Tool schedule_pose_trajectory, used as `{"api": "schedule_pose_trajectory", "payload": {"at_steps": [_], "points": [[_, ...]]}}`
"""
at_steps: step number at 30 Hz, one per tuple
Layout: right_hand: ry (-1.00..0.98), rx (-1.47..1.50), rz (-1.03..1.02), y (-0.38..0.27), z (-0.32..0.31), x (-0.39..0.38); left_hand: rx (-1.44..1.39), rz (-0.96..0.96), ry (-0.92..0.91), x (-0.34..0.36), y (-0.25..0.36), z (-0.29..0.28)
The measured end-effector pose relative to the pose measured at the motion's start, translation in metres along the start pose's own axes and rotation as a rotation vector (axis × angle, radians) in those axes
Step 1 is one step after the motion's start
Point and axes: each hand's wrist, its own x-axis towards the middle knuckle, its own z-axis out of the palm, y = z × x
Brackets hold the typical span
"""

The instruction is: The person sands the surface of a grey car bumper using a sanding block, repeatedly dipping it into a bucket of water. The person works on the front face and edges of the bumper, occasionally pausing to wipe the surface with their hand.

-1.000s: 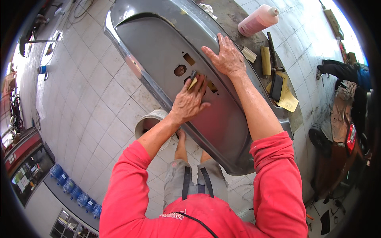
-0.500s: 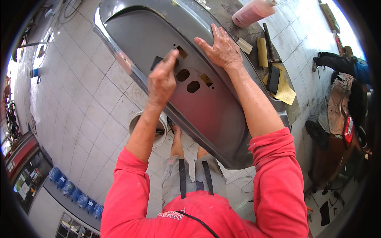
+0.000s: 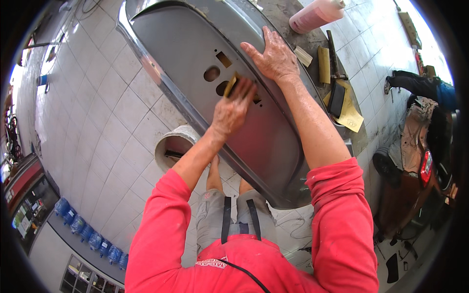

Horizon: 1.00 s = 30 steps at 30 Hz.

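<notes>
A grey car trunk lid (image 3: 171, 44) lies slantwise before me, with several holes in its middle. My left hand (image 3: 232, 111) is over these holes, its fingers closed on a small folded piece of sandpaper (image 3: 231, 85). One yellowish side of the sheet shows; motion blurs the fingertips and hides the exact grip. On the lid's raised right-hand part, my right hand (image 3: 277, 57) rests flat with the thumb spread from the fingers, holding nothing.
Right of the lid, a worktop carries a pink bottle (image 3: 316, 15), a yellowish block (image 3: 323, 65), a black sanding block (image 3: 336, 99) and a yellow sheet (image 3: 351, 117). A white bucket (image 3: 163, 158) stands below the left edge. Someone's dark-trousered leg (image 3: 410, 83) shows at far right.
My left hand has moved right and toward me across the lid, turning the sandpaper so its yellowish side shows. My right hand stays in place on the lid.
</notes>
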Motion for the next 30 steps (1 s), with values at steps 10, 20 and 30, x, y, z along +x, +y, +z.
{"api": "schedule_pose_trajectory", "payload": {"at_steps": [10, 20, 30], "points": [[-0.051, -0.011, 0.019, -0.001, -0.001, -0.001, 0.004, 0.039, 0.024, 0.014, -0.019, -0.007], [0.042, -0.017, -0.02, 0.008, 0.008, 0.001, -0.026, -0.078, -0.036, 0.03, -0.02, -0.017], [0.03, 0.002, -0.025, 0.0, 0.002, 0.002, 0.043, -0.167, 0.088, 0.041, -0.025, -0.004]]}}
